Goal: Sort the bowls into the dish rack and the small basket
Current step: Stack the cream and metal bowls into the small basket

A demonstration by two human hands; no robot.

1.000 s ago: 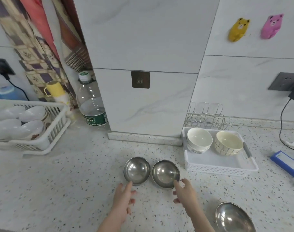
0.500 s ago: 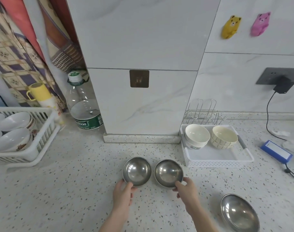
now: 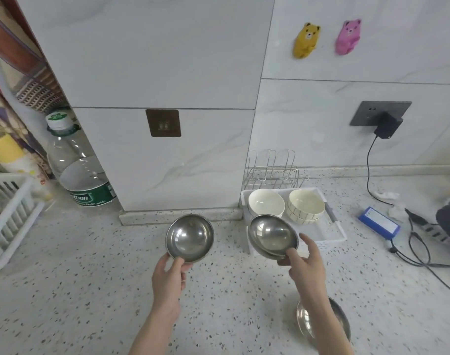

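Left of small basket (image 3: pixel 331 228), my left hand (image 3: pixel 167 278) pinches one steel bowl (image 3: pixel 190 238); right hand (image 3: pixel 305 262) grips second steel bowl (image 3: pixel 272 237) at basket's front-left corner.

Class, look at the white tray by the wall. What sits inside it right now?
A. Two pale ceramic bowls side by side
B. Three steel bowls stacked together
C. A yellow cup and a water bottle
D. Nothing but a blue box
A: the white tray holds a white bowl and a cream bowl side by side; the two steel bowls nearest it are in the person's hands.
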